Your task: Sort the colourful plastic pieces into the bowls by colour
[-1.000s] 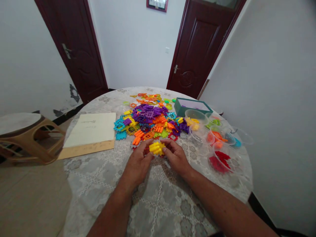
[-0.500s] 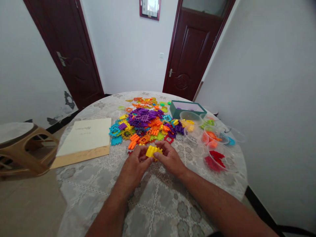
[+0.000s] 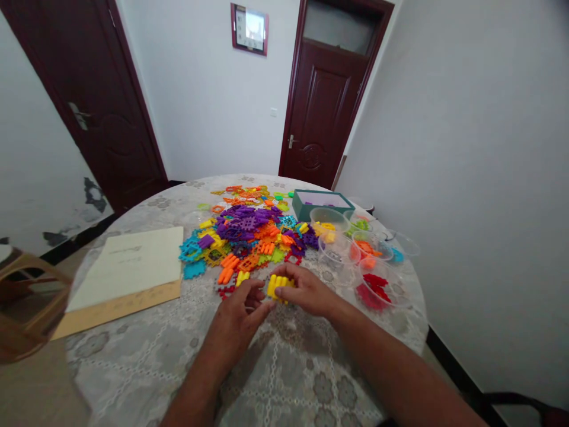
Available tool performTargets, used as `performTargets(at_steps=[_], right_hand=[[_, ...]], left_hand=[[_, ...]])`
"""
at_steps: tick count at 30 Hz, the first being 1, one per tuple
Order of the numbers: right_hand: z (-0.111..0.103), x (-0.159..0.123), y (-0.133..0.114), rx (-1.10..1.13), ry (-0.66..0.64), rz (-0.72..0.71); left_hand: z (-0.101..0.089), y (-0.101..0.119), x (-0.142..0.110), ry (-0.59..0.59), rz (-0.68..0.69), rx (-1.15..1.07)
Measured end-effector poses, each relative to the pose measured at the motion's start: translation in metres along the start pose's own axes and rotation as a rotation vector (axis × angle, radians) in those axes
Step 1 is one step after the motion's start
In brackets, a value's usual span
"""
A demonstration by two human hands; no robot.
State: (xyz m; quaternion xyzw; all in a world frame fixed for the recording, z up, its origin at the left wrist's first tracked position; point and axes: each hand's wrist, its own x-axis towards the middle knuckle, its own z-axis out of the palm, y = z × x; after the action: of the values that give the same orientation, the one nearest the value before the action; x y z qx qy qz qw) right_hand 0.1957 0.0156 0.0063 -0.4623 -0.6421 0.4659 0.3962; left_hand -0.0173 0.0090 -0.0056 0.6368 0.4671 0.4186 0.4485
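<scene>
My right hand (image 3: 304,292) grips a bunch of yellow plastic pieces (image 3: 276,287) just above the round table (image 3: 146,350). My left hand (image 3: 237,313) lies beside them, fingers curled, fingertips touching the left side of the bunch. One loose yellow piece (image 3: 242,277) lies on the cloth just beyond my left hand. A heap of coloured interlocking pieces (image 3: 251,231), purple, orange, blue and yellow, spreads out a little farther on.
Several clear plastic bowls (image 3: 377,284) with sorted pieces stand at the right, a green box (image 3: 320,201) behind them. A cream sheet on a brown board (image 3: 122,273) lies at the left. A wooden stool (image 3: 22,302) stands off the left edge. Two dark doors are beyond.
The camera has tilted up and shifted. My left hand has slid back from the yellow bunch, which now rests mainly in my right hand. A yellow piece now lies on the cloth.
</scene>
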Motion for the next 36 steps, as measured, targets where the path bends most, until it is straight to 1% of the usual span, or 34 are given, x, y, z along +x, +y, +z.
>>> performTargets(at_steps=[1,3,5,7,8,10,13,16,21,24,27,30,36], right_hand=[[-0.013,0.0,-0.008,-0.102,0.053,-0.019],[-0.045,0.003,-0.022,-0.321,0.157,-0.049],[-0.081,0.014,-0.033,-0.56,0.263,-0.076],[-0.115,0.032,-0.038,-0.771,0.379,-0.071],[-0.13,0.042,-0.039,-0.874,0.433,-0.046],[-0.156,0.062,-0.037,-1.059,0.516,0.027],[-0.181,0.084,-0.029,-1.242,0.553,0.152],[-0.192,0.092,-0.022,-1.299,0.535,0.245],[-0.189,0.092,-0.014,-1.285,0.517,0.299],[-0.189,0.093,-0.015,-1.267,0.48,0.338],[-0.195,0.095,-0.021,-1.256,0.451,0.374],[-0.205,0.097,-0.029,-1.272,0.462,0.369],[-0.215,0.098,-0.04,-1.303,0.507,0.283]], left_hand=[[-0.001,0.001,0.0,0.058,-0.017,-0.017],[-0.005,0.003,0.001,0.21,-0.066,-0.109],[-0.01,0.005,0.003,0.359,-0.1,-0.28],[-0.014,0.008,0.004,0.474,-0.116,-0.469],[-0.015,0.008,0.005,0.509,-0.127,-0.549],[-0.018,0.009,0.006,0.543,-0.151,-0.679],[-0.02,0.007,0.007,0.551,-0.19,-0.814],[-0.021,0.006,0.007,0.55,-0.216,-0.867],[-0.022,0.006,0.008,0.563,-0.208,-0.858],[-0.021,0.005,0.008,0.549,-0.217,-0.86],[-0.021,0.005,0.008,0.551,-0.22,-0.857],[-0.021,0.006,0.009,0.558,-0.218,-0.849],[-0.022,0.005,0.011,0.543,-0.234,-0.853]])
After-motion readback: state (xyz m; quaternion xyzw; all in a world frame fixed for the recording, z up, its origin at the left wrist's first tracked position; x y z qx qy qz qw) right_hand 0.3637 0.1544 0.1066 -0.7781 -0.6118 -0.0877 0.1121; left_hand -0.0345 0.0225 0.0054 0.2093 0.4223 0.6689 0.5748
